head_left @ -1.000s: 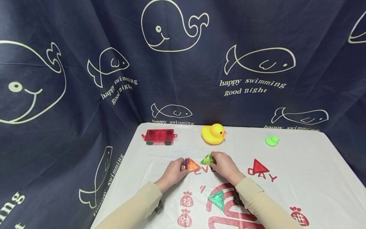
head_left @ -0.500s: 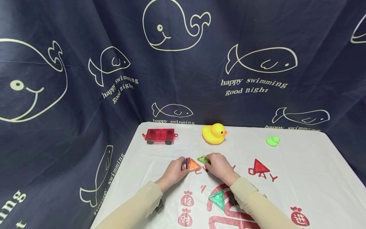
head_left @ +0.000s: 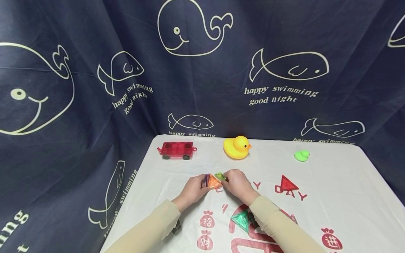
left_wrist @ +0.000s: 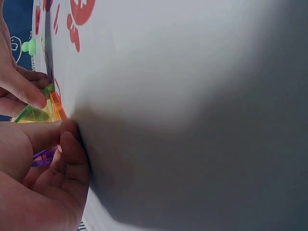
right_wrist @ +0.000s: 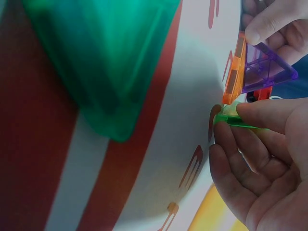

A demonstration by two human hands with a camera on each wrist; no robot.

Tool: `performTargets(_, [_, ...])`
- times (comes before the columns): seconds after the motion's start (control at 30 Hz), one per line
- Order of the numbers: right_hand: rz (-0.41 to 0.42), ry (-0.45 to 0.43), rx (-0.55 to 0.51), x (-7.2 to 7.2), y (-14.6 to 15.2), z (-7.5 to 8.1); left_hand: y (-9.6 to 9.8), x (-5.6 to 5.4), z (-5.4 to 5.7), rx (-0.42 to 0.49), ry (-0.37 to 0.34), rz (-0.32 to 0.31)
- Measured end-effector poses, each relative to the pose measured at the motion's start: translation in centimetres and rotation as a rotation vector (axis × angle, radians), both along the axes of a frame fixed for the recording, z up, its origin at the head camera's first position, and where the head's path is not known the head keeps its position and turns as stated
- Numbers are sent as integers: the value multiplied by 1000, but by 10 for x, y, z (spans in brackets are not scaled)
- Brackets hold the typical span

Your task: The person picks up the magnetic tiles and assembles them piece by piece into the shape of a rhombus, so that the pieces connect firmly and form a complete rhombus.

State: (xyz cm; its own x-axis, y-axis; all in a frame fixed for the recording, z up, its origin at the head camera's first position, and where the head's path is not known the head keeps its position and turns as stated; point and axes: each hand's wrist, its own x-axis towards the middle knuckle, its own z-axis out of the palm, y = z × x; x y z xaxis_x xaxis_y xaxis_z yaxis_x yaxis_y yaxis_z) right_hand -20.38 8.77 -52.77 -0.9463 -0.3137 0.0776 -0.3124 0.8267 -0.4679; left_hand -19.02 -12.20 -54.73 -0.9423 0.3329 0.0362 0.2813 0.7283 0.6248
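Observation:
My left hand pinches a purple triangular magnetic tile that stands on edge. Joined to it at an angle is an orange triangular tile, facing me in the head view. From the other side, my right hand pinches a light green triangular tile between thumb and fingers. That green tile sits close beside the orange one; whether their edges touch, I cannot tell. A teal triangular tile lies on the cloth nearer me, below the right wrist. My fingers hide part of the purple and green tiles.
A red toy car base, a yellow duck and a small green duck stand along the back. To the right lies a red triangular tile. Dark objects are partly hidden by both sleeves. A navy curtain hangs behind the table.
My right hand has moved left with the light green tile, bringing it up close to the orange tile. The left hand has stayed nearly still with the purple and orange tiles.

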Motion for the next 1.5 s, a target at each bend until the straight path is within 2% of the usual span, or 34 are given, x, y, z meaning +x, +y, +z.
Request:
performTargets(0.4, [-5,2,-5,-4,-10,-2,0,-2,-2,-11,7,-12])
performTargets(0.8, [-12,3,35,-1,-16,-2,0,-3,-1,-10,4,-25])
performTargets(1.07, [7,48,56,-1,-15,-5,3,-2,5,-66,25,-39])
performTargets(1.37, [30,84,63,-1,-14,-8,12,0,13,-209,56,-51])
performTargets(1.5, [63,147,88,0,-14,-9,14,-1,14,-244,80,-59])
